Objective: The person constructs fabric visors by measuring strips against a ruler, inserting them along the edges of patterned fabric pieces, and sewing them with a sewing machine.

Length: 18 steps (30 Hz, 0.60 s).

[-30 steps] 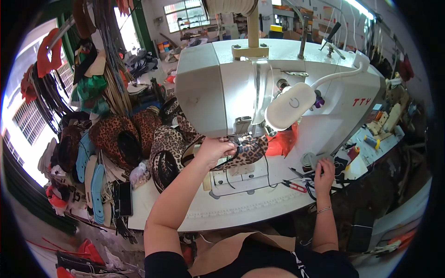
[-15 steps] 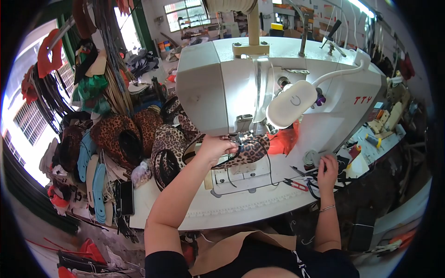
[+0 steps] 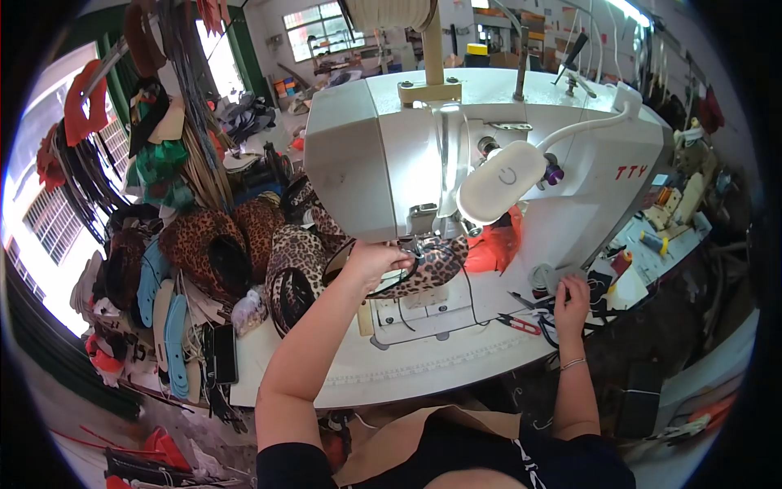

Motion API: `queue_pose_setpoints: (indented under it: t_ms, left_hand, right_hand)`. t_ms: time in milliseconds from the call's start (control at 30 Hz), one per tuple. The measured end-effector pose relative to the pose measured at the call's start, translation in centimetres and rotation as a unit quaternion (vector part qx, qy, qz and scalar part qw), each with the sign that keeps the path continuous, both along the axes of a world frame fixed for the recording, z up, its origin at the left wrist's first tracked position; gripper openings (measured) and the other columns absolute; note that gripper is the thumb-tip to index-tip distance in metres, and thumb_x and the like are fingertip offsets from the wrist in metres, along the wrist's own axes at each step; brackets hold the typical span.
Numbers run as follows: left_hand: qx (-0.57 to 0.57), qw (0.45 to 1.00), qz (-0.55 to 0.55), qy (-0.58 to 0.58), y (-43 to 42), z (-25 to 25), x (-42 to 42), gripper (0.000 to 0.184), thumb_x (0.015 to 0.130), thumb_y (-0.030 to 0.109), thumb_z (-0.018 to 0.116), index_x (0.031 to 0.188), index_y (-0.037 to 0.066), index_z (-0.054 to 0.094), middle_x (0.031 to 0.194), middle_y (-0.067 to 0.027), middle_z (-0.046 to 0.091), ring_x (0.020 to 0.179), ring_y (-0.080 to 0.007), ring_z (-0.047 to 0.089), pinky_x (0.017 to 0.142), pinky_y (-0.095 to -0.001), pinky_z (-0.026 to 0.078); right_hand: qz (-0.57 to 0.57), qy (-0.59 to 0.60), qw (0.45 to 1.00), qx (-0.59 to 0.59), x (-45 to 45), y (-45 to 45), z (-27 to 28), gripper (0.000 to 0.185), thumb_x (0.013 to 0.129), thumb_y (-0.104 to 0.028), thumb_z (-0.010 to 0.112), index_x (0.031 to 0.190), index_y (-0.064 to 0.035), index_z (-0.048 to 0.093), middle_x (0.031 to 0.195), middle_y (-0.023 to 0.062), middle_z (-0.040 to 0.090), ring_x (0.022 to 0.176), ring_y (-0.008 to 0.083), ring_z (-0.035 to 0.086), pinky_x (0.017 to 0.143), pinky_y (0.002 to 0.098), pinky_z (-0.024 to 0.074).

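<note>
The thumb and fingers of my left hand (image 3: 379,265) are closed on the edge of a leopard-print fabric piece (image 3: 436,269) with black edging. This piece lies under the presser foot (image 3: 419,243) of a large white sewing machine (image 3: 350,155), and its curved edge hangs toward me. To the right, my right hand (image 3: 573,303) is on the tabletop with bent fingers, at a grey object (image 3: 562,279) beside a pale roll (image 3: 541,277). The fingers hide part of that object, so its kind is unclear. Red-handled thread snips (image 3: 521,325) lie left of this hand.
Several leopard-print pieces (image 3: 297,261) are piled left of the machine. Blue strips (image 3: 175,334) and a black phone-like slab (image 3: 221,353) lie at the table's left end. Red material (image 3: 497,244) sits behind the needle area. A white lamp (image 3: 501,183) hangs over the work.
The view has shifted slightly. My left hand stays on the leopard-print fabric piece, and my right hand remains at the grey object. Nothing was taken up or let go.
</note>
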<state>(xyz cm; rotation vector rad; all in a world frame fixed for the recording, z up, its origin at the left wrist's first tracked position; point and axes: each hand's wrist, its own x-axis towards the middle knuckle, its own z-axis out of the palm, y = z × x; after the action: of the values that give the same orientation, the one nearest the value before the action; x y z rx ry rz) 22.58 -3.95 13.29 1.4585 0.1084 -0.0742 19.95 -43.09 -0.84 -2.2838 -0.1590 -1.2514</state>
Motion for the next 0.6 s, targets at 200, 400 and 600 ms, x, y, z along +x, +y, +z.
queue_pose_setpoints:
  t_ms: [200,400,600]
  left_hand:
    - [-0.008,1.0,-0.022,-0.011,-0.1,0.4,-0.8,0.031,0.081,-0.014,0.056,0.108,0.0,0.05,0.093,-0.007,0.053,0.079,-0.0201,0.065,0.066,-0.0271,0.06]
    - [-0.005,1.0,0.011,-0.005,-0.4,0.1,-0.5,0.032,0.082,-0.014,0.054,0.11,0.0,0.047,0.091,-0.0054,0.049,0.078,-0.0185,0.063,0.066,-0.0268,0.06]
    - [-0.002,1.0,0.008,0.006,0.0,-0.4,-0.1,0.03,0.082,-0.013,0.055,0.108,0.0,0.047,0.089,-0.0037,0.049,0.078,-0.0183,0.063,0.066,-0.0249,0.059]
  right_hand:
    - [-0.026,-0.041,0.997,-0.052,-2.4,2.8,2.2,0.016,0.082,-0.005,0.064,0.097,0.0005,0.065,0.099,0.0159,0.062,0.099,0.0337,0.058,0.089,0.0412,0.0459]
    - [0.163,0.137,0.972,-0.097,-4.7,5.0,-1.8,0.018,0.074,-0.008,0.069,0.091,-0.0038,0.067,0.094,0.0109,0.063,0.092,0.0311,0.058,0.085,0.043,0.0454]
    - [0.124,0.146,0.961,-0.199,-4.8,5.5,-2.4,0.014,0.08,-0.008,0.062,0.093,-0.0035,0.064,0.088,0.0096,0.062,0.09,0.0293,0.058,0.082,0.0422,0.0448]
